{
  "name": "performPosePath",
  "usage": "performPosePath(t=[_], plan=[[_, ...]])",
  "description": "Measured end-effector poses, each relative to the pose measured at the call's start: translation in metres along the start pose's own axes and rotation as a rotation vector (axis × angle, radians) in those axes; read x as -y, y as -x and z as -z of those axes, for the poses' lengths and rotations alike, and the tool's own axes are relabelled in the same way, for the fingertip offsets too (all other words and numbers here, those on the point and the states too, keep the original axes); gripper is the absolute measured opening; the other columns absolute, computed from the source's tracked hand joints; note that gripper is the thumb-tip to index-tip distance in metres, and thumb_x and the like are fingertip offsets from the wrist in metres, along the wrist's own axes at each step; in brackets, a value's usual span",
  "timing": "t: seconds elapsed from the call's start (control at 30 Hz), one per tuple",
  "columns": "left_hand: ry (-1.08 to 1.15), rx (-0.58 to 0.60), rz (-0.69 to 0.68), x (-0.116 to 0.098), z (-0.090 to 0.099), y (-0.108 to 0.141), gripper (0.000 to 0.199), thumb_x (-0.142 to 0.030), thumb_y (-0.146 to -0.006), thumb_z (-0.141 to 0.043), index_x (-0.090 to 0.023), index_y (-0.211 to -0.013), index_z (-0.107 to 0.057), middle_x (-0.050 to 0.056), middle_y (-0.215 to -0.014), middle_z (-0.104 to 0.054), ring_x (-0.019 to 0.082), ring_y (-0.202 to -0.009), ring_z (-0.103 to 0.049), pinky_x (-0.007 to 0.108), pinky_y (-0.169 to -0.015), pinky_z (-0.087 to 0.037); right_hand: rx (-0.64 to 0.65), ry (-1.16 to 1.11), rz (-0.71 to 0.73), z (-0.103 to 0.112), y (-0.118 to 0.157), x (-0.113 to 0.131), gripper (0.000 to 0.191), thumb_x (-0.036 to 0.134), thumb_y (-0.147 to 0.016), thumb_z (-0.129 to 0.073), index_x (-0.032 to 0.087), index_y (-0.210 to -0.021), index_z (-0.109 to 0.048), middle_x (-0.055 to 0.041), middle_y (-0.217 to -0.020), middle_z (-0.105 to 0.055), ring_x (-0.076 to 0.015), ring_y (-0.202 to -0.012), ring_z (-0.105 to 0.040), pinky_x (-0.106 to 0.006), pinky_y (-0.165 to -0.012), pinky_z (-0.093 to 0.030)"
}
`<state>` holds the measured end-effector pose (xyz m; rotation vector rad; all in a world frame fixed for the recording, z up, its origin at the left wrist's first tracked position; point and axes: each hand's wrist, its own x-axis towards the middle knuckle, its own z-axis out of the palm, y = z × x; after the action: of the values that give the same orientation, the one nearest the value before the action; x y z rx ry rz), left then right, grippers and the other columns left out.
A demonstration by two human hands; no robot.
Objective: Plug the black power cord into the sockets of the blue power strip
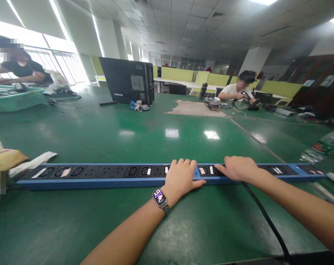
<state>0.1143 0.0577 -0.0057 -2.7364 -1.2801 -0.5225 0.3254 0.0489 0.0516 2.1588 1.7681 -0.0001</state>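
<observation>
A long blue power strip [98,183] with black sockets lies across the green table. My left hand [180,176], with a watch [159,197] on its wrist, is wrapped over the strip near its middle, thumb along the front edge. Further right, my right hand [240,168] grips the strip too, its thumb pointing left over the sockets and its other fingers curled over the far side. A black cable [266,217] runs from beneath the strip by my right wrist to the table's near edge.
A black computer case [128,81] stands at the back beside blue-and-white gloves [139,106]. A green basket [18,100] is at the left, a yellow packet [7,159] nearer. Plastic bottles [325,145] lie at the right. Two people sit across the table.
</observation>
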Motion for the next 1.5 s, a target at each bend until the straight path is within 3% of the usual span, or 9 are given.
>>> performPosePath(t=[0.07, 0.13, 0.27, 0.33, 0.6, 1.0, 1.37, 1.5], plan=[[-0.005, -0.011, -0.001, 0.0, 0.0, 0.0, 0.052, -0.068, -0.078, -0.057, -0.02, -0.1, -0.054, 0.006, -0.095, -0.064, 0.028, -0.092, -0.058, 0.041, -0.078, -0.041, 0.065, -0.062, 0.016, 0.008, -0.013, -0.004, 0.075, 0.074, -0.084, -0.029, 0.013, -0.102, -0.067, -0.0204, -0.109, -0.067, -0.0358, -0.1, -0.064, -0.045, -0.079, -0.048], [-0.008, -0.014, -0.006, 0.0, 0.0, 0.0, 0.052, -0.068, -0.078, -0.056, -0.02, -0.099, -0.054, 0.006, -0.095, -0.065, 0.028, -0.091, -0.058, 0.041, -0.078, -0.041, 0.039, -0.165, 0.044, 0.008, -0.026, -0.005, 0.076, 0.075, -0.084, -0.026, 0.015, -0.104, -0.067, -0.0181, -0.108, -0.068, -0.033, -0.099, -0.064, -0.042, -0.079, -0.048], [0.01, 0.007, 0.004, 0.0, 0.001, 0.0, 0.051, -0.068, -0.077, -0.058, -0.02, -0.095, -0.054, 0.007, -0.095, -0.065, 0.028, -0.091, -0.058, 0.041, -0.078, -0.041, 0.041, -0.363, 0.246, -0.008, -0.039, 0.003, 0.071, 0.07, -0.088, -0.025, 0.015, -0.093, -0.069, -0.0147, -0.102, -0.071, -0.0258, -0.094, -0.065, -0.032, -0.08, -0.046], [0.015, 0.007, 0.006, 0.0, 0.001, 0.0, 0.051, -0.068, -0.077, -0.058, -0.021, -0.095, -0.054, 0.006, -0.095, -0.065, 0.028, -0.091, -0.058, 0.041, -0.078, -0.041, 0.04, -0.405, 0.28, -0.016, -0.039, 0.006, 0.073, 0.072, -0.087, -0.025, 0.016, -0.085, -0.071, -0.0141, -0.098, -0.072, -0.0252, -0.091, -0.066, -0.031, -0.078, -0.046], [0.0, 0.003, 0.006, 0.0, -0.001, -0.001, 0.053, -0.068, -0.077, -0.058, -0.02, -0.099, -0.055, 0.006, -0.095, -0.064, 0.028, -0.091, -0.058, 0.041, -0.077, -0.041, -0.076, -0.312, 0.153, -0.016, -0.032, 0.01, 0.082, 0.074, -0.087, -0.017, 0.016, -0.075, -0.075, -0.0164, -0.085, -0.073, -0.0255, -0.083, -0.068, -0.03, -0.074, -0.047], [0.01, 0.019, 0.028, -0.002, 0.001, -0.001, 0.053, -0.068, -0.075, -0.061, -0.02, -0.098, -0.055, 0.007, -0.096, -0.065, 0.028, -0.093, -0.058, 0.04, -0.079, -0.041, -0.078, -0.26, 0.008, -0.009, -0.028, 0.019, 0.076, 0.069, -0.088, -0.018, 0.019, -0.076, -0.074, -0.0162, -0.086, -0.072, -0.0296, -0.087, -0.068, -0.038, -0.076, -0.049], [0.009, -0.025, 0.022, -0.002, -0.004, -0.001, 0.053, -0.068, -0.074, -0.061, -0.02, -0.096, -0.055, 0.006, -0.093, -0.064, 0.028, -0.09, -0.057, 0.041, -0.077, -0.04, -0.074, -0.23, -0.022, -0.007, -0.028, 0.021, 0.07, 0.07, -0.087, -0.026, 0.021, -0.075, -0.074, -0.0154, -0.087, -0.072, -0.0319, -0.089, -0.068, -0.042, -0.076, -0.05], [0.011, -0.037, 0.02, -0.001, -0.004, -0.001, 0.052, -0.068, -0.075, -0.06, -0.02, -0.095, -0.054, 0.006, -0.093, -0.064, 0.028, -0.09, -0.057, 0.041, -0.077, -0.04, -0.064, -0.387, -0.002, -0.013, -0.036, 0.013, 0.072, 0.074, -0.084, -0.028, 0.019, -0.071, -0.072, -0.0157, -0.087, -0.072, -0.0316, -0.091, -0.068, -0.042, -0.08, -0.05]])
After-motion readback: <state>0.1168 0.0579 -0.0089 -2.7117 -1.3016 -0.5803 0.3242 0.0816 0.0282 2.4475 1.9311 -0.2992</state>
